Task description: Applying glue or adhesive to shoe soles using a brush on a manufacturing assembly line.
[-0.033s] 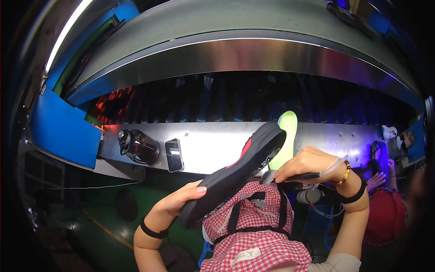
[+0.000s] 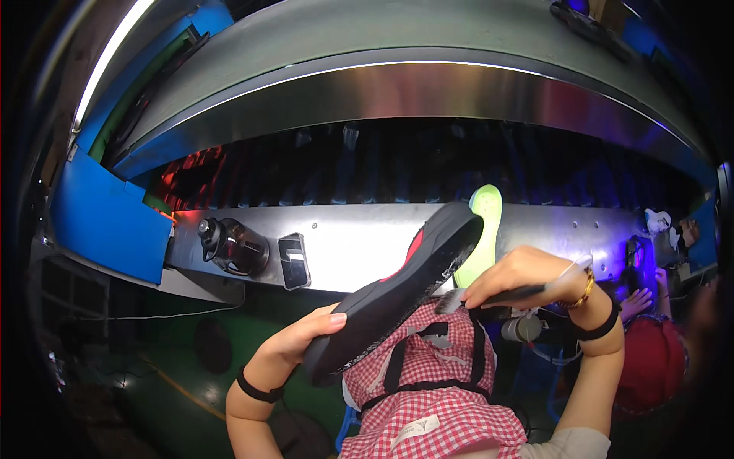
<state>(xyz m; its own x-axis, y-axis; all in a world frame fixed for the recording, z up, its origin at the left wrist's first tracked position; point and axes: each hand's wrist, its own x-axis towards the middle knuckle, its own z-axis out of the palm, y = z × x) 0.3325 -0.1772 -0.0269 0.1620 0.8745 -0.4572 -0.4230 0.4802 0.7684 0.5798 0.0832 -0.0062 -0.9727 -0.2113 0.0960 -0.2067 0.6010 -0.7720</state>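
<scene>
My left hand grips one end of a black shoe with a red patch at its opening. The shoe is held tilted in the air, its far end pointing up and right. Wet-looking whitish smears run along its lower right edge. In my right hand is a brush with a dark handle and pale bristles. The bristles are close beside the smeared edge; whether they touch it I cannot tell. Behind the shoe and right hand lies a yellow-green shoe sole, partly hidden, on the metal bench.
On the bench to the left stand a dark jug-like bottle and a phone. A metal-fronted conveyor spans the far side. A small pale container sits below my right wrist. Another person's hand is at the right.
The brush in my right hand has shifted very slightly, its bristles a little to the left and lower. The shoe and my left hand look nearly unmoved.
</scene>
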